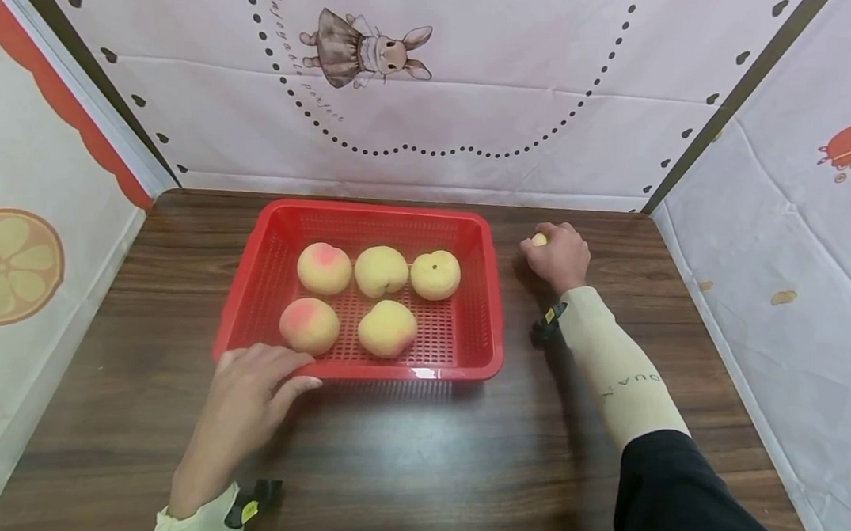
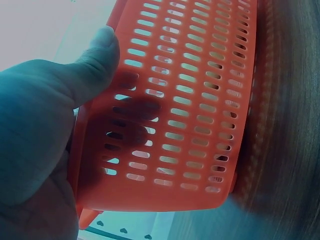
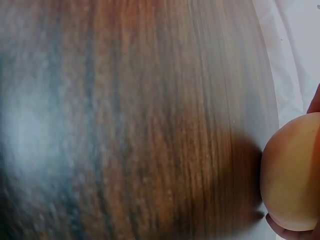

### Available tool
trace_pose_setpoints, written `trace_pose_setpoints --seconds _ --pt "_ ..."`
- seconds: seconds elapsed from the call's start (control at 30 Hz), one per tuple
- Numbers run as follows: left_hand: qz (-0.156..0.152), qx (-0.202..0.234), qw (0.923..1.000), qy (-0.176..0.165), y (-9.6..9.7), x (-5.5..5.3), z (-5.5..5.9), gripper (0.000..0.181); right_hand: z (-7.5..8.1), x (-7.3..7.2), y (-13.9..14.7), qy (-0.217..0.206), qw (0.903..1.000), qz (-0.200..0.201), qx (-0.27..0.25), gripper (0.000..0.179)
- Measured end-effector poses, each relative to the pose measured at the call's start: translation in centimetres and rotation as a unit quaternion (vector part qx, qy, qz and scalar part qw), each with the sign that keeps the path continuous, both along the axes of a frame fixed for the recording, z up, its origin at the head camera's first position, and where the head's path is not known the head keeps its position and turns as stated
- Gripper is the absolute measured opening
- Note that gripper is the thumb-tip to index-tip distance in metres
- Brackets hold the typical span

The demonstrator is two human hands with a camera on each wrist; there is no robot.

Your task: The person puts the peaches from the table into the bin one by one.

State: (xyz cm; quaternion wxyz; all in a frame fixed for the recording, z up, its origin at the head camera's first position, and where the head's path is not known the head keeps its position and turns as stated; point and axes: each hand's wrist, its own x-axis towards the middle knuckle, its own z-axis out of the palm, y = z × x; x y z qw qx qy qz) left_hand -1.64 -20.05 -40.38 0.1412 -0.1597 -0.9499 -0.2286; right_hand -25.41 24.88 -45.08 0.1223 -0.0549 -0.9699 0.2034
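Note:
A red plastic basket (image 1: 492, 310) with slotted walls stands on the wooden table, holding several yellow-pink peaches (image 1: 381, 270). My left hand (image 1: 249, 400) grips its near left corner, thumb outside the front wall and fingers over the rim. In the left wrist view the thumb (image 2: 97, 62) lies along the basket's rim and the other fingers show as shadows through the slots. Right of the basket, my right hand (image 1: 561, 257) holds one more peach (image 3: 292, 172), mostly covered by the hand in the head view. Fingertips show at both sides of that peach in the right wrist view.
The dark wood-grain table (image 1: 406, 472) ends at a back wall (image 1: 531, 71) covered in white printed cloth with a rabbit figure. Similar cloth walls stand at the left (image 1: 17, 378) and right (image 1: 811, 280), the right one beyond my right hand.

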Motion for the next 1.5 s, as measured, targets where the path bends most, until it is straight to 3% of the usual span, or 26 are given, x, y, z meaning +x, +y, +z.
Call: trace_pose_setpoints --seconds 0.37,0.87,1.5 --pt "-0.007 0.002 0.9999 0.011 0.2 0.1 -0.2 0.036 0.2 0.0 0.8 -0.021 0.9994 0.017 0.021 0.050" --pt "-0.008 0.003 0.9999 0.010 0.3 0.1 0.2 0.038 0.6 0.3 1.2 -0.020 0.9990 0.030 0.028 0.049" --pt "0.002 0.005 1.0000 0.005 0.0 0.0 0.0 0.039 2.0 0.9 0.6 0.039 0.9968 0.063 0.028 0.044"
